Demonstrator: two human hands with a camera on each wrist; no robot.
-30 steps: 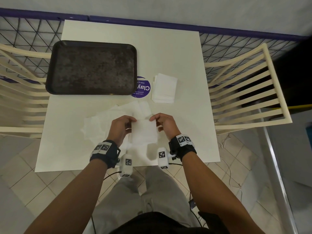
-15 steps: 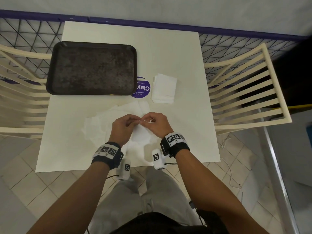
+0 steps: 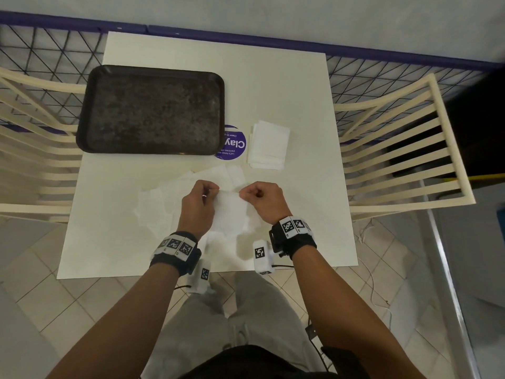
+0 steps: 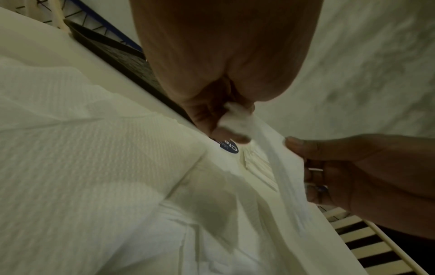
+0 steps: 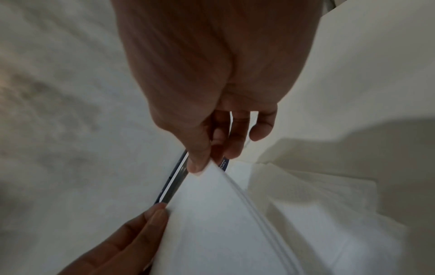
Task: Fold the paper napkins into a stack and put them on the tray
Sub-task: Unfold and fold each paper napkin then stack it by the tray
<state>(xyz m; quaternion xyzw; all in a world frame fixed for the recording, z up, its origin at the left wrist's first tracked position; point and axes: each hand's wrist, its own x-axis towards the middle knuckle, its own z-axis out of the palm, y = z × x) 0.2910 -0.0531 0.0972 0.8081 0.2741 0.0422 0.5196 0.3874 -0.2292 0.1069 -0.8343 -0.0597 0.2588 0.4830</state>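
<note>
Both hands are up over the counter (image 3: 287,86) pinching one napkin (image 3: 231,212): left hand (image 3: 198,203) has its grip on the top left corner, right hand (image 3: 263,199) on the top right. Loose napkins (image 3: 155,206) are spread underneath. A folded stack (image 3: 269,146) sits just right of the dark tray (image 3: 90,105), nothing on the tray so far.

A small dining corner under dim indoor light

A square white table (image 3: 273,86) stands against a black wire-mesh fence with a purple top rail (image 3: 246,36), with a pale grey wall (image 3: 273,12) behind. Cream slatted wooden chairs (image 3: 396,149) flank it on both sides, on a floor of beige tiles (image 3: 41,305) laid diagonally.
</note>
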